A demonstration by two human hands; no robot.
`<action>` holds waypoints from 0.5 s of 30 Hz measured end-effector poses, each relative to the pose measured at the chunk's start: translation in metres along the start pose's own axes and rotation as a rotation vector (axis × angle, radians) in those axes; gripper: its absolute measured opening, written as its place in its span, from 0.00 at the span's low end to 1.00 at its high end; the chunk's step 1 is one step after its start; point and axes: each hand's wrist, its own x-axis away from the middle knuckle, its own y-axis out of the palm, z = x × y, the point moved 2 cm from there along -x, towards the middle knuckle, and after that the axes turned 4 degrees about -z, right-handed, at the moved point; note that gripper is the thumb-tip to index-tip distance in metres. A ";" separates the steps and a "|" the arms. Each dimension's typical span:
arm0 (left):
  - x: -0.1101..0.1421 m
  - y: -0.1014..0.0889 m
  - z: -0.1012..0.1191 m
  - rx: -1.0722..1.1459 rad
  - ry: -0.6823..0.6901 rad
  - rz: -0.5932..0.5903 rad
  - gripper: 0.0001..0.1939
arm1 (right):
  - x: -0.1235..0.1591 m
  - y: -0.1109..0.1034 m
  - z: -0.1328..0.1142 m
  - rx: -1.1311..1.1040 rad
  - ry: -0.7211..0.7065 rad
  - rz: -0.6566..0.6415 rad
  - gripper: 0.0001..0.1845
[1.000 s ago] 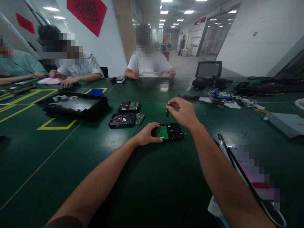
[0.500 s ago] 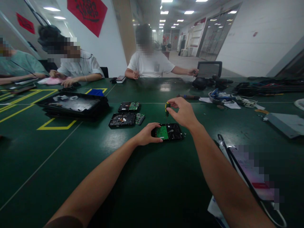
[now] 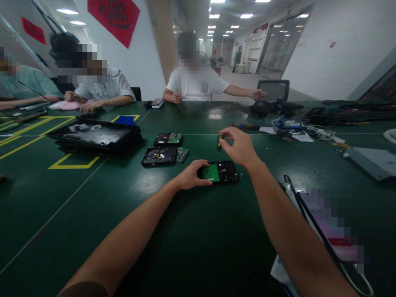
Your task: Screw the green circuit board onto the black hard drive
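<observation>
A black hard drive (image 3: pixel 223 171) with a green circuit board facing up lies on the green table (image 3: pixel 123 214) in front of me. My left hand (image 3: pixel 192 175) grips its left end, fingers curled over the edge. My right hand (image 3: pixel 239 147) is pinched on a small screwdriver (image 3: pixel 218 143) with a yellow and black handle, held upright with its tip down on the far edge of the drive.
Two more hard drives (image 3: pixel 159 156) and a loose green board (image 3: pixel 182 154) lie to the left, beside a black tray (image 3: pixel 93 136). Cables and tools (image 3: pixel 287 123) sit at the right. A bag and papers (image 3: pixel 328 222) lie near my right forearm. Three people sit across the table.
My hands and the drive stay in place; my right fingers shifted slightly on the screwdriver. The person opposite has stretched an arm out to the right.
</observation>
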 end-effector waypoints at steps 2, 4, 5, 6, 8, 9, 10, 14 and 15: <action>0.000 0.000 0.000 -0.006 0.003 0.000 0.40 | 0.000 0.000 0.000 -0.001 -0.008 -0.003 0.12; 0.000 0.000 -0.001 -0.007 0.003 0.003 0.40 | 0.001 0.000 -0.001 0.007 -0.012 -0.002 0.13; 0.000 0.000 0.000 -0.006 0.003 0.003 0.40 | 0.001 -0.001 -0.001 0.012 -0.010 0.000 0.14; 0.001 0.000 0.000 -0.005 0.002 0.004 0.40 | 0.001 -0.001 -0.001 0.015 -0.006 0.001 0.14; 0.001 0.000 0.000 -0.005 -0.002 0.005 0.40 | 0.001 -0.001 -0.001 0.010 0.003 -0.001 0.13; 0.001 0.000 0.000 -0.005 -0.003 0.004 0.40 | 0.001 0.000 -0.001 0.005 0.004 -0.006 0.13; 0.001 0.000 0.000 -0.004 -0.005 0.004 0.40 | 0.000 0.000 -0.001 0.001 0.005 -0.010 0.13; 0.001 0.000 0.001 -0.003 0.002 0.001 0.40 | 0.000 0.001 0.000 0.001 -0.017 -0.003 0.13; 0.001 0.000 0.001 -0.005 0.005 0.002 0.40 | 0.000 0.001 0.000 0.004 -0.020 0.004 0.13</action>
